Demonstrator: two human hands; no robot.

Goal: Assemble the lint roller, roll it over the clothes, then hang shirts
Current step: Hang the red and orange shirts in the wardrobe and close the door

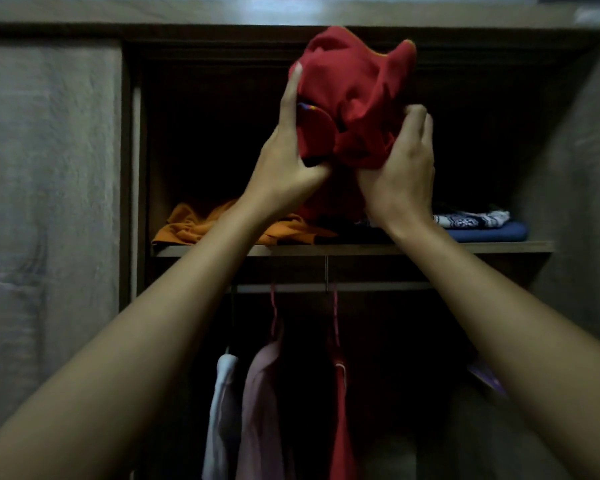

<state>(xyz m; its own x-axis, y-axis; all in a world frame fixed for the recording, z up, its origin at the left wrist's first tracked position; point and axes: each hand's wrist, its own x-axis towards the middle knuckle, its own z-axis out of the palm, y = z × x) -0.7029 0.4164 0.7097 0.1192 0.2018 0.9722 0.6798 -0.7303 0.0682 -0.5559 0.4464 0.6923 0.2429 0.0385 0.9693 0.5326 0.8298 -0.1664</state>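
Surroundings: you face an open wardrobe (132, 168) of grey wood-grain board; its shelf (361, 249) carries a crumpled orange garment (201, 223) at left and a folded blue garment (492, 232) with a patterned white one (471, 218) on top at right.
Rail: below the shelf a rail (378, 286) holds a white shirt (222, 410), a pink shirt (260, 410) and a red shirt (342, 427) on hangers.
Obstruction: your forearms cross the shelf edge and hide its middle.
Material: the red shirt in hand (354, 98) is soft cloth, bunched in a lump, raised above the shelf inside the upper compartment.
Left hand (288, 168): forefinger straight up along the cloth; thumb pinching its lower edge.
Right hand (402, 168): fingers curled round the bundle's right side.
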